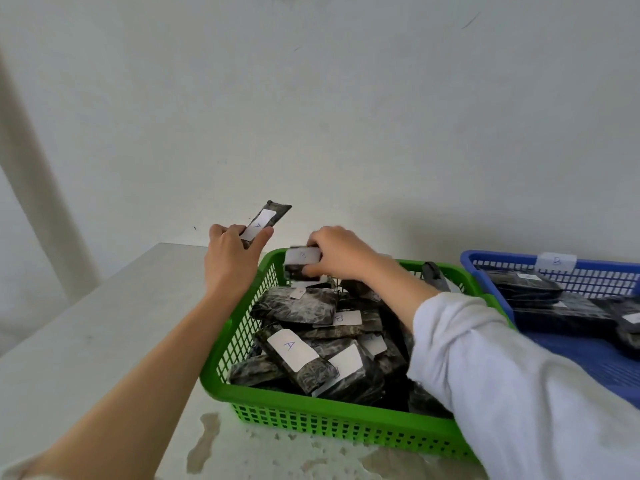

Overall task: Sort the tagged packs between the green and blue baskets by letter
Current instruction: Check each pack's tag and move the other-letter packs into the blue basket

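Right hand (334, 252) pinches a tagged pack (300, 263) over the far corner of the green basket (329, 422); its letter looks blurred, so check it. If B, the blue basket (485, 263) lies rightward of the green basket, nearest that hand. Your left hand (232, 252) grips an A pack (265, 221), long axis tilted upward.
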The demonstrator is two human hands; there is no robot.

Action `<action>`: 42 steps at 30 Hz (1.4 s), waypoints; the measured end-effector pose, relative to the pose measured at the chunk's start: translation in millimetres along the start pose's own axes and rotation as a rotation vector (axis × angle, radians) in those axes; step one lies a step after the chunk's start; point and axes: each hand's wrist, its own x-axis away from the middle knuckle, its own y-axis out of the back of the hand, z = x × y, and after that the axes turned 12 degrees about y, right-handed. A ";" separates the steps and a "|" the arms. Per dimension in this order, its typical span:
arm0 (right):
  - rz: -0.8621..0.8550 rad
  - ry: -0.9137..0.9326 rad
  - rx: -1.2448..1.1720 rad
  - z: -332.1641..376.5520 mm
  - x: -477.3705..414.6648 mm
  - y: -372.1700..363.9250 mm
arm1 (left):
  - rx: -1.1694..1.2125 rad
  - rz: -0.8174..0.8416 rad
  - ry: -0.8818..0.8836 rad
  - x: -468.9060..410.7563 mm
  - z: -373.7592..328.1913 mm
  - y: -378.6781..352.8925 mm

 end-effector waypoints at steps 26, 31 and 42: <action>-0.394 -0.149 -0.523 -35.2 108.4 61.9 | -0.587 0.879 -0.319 24.1 -42.2 55.5; -0.390 -0.153 -0.464 -45.2 96.7 59.7 | -0.429 0.663 -0.394 9.4 -48.8 25.3; -0.390 -0.150 -0.448 -79.1 80.5 48.3 | -0.625 0.665 -0.244 -9.6 -64.7 -58.7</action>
